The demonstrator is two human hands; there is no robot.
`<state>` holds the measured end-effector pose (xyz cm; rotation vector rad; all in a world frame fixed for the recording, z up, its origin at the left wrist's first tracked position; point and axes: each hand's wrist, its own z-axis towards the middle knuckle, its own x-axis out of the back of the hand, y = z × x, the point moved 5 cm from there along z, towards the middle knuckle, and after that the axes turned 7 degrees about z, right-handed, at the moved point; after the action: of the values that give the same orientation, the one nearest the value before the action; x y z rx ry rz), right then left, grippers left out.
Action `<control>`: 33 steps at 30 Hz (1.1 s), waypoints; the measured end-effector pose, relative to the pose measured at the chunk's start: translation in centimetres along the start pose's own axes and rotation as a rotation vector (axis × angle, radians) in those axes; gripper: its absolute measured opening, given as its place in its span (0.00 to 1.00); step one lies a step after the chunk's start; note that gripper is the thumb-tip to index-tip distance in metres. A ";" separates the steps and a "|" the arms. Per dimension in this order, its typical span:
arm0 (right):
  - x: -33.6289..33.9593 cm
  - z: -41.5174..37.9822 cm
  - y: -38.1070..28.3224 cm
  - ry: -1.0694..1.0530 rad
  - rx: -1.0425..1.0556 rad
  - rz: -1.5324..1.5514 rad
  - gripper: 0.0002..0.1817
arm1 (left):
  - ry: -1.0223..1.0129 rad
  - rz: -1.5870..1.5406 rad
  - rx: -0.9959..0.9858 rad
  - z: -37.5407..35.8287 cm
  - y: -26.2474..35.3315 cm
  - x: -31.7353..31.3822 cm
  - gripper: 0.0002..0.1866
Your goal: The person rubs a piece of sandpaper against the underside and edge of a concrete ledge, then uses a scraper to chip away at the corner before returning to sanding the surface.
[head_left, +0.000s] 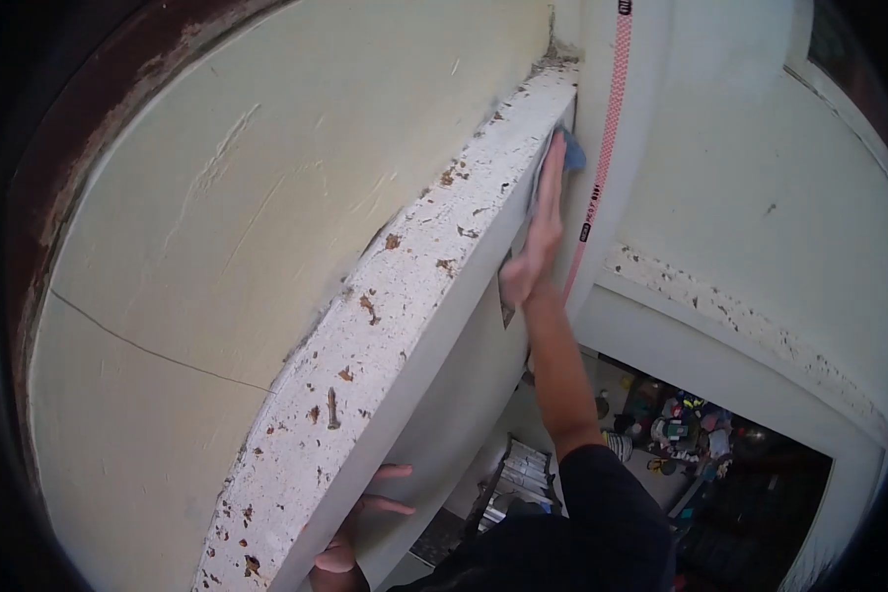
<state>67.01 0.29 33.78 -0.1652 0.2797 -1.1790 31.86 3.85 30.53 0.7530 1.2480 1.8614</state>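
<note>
The right hand [538, 247] lies open with fingers extended along a thin blue-grey sheet [575, 154], which sits against the smooth side face of a long white masonry ledge [405, 266], near its far end; only the sheet's edges show. The ledge's broad face is pitted, with flaked brown patches. At the near end, the left hand [337, 555] shows spread fingers beside the ledge, partly hidden, so its grip cannot be told.
</note>
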 end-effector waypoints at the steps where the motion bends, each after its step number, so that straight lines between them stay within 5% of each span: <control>1: 0.4 0.9 0.7 0.005 -0.048 0.016 0.62 | 0.022 -0.012 0.003 -0.3 -0.1 0.3 0.63; 8: 0.5 0.3 -0.8 0.002 -0.043 0.092 0.55 | -0.044 -0.003 0.158 0.7 0.8 -0.1 0.72; 10: 1.6 2.9 0.8 -0.047 -0.222 0.024 0.51 | -0.091 -0.181 0.053 0.8 0.8 0.0 0.62; 13: 1.1 2.4 -4.2 -0.048 -0.173 0.080 0.47 | -0.141 -0.192 0.022 0.6 -0.2 0.5 0.63; 19: 0.9 3.8 -1.1 -0.054 -0.334 0.029 0.51 | -0.146 -0.053 -0.056 1.2 0.4 -0.2 0.62; 22: -0.9 0.0 -7.6 -0.078 -0.082 0.058 0.52 | -0.160 -0.056 -0.077 1.6 0.6 -0.4 0.62; 27: 0.1 2.2 -3.8 -0.080 -0.275 0.079 0.50 | -0.114 -0.057 -0.051 1.2 0.3 -0.2 0.64; 33: -0.7 0.4 -7.3 -0.121 -0.074 0.061 0.49 | -0.104 0.013 0.012 1.0 0.7 -0.3 0.68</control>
<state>60.40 -1.83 36.27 -0.2901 0.2210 -1.0943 32.63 3.97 31.51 0.8551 1.1923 1.8031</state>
